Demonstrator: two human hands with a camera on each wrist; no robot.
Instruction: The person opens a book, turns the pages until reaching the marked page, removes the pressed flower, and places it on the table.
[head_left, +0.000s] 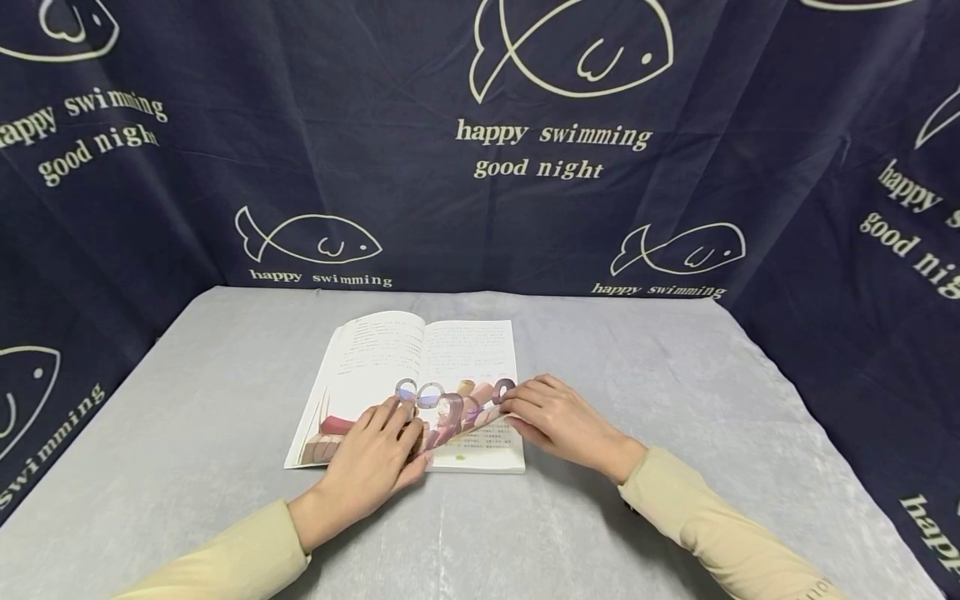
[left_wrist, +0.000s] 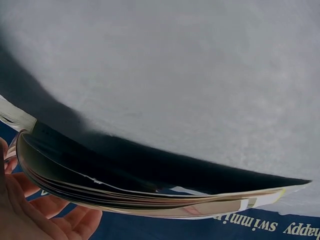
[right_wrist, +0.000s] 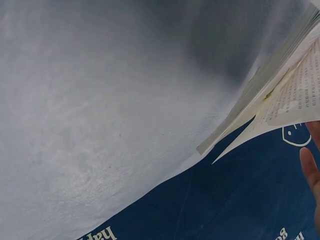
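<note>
An open illustrated book (head_left: pixel 378 354) lies on the table with printed text and a coloured picture across its lower half. My left hand (head_left: pixel 375 454) rests on the lower left page near the fold, its fingers spread and slightly bent. At the right edge, my right hand (head_left: pixel 566 421) pinches the lower part of the right page (head_left: pixel 468 350). That page is raised at its lower corner, and text on the leaf beneath shows. In the right wrist view the lifted page (right_wrist: pixel 295 95) stands apart from the pages below; the thumb (right_wrist: pixel 308 165) is partly in view.
A grey cloth-like surface covers the table (head_left: pixel 637 367). Behind and on both sides hangs a dark blue curtain (head_left: pixel 420 150) with white fish outlines and lettering. In the left wrist view the book's page edges (left_wrist: pixel 165 200) curve above the table.
</note>
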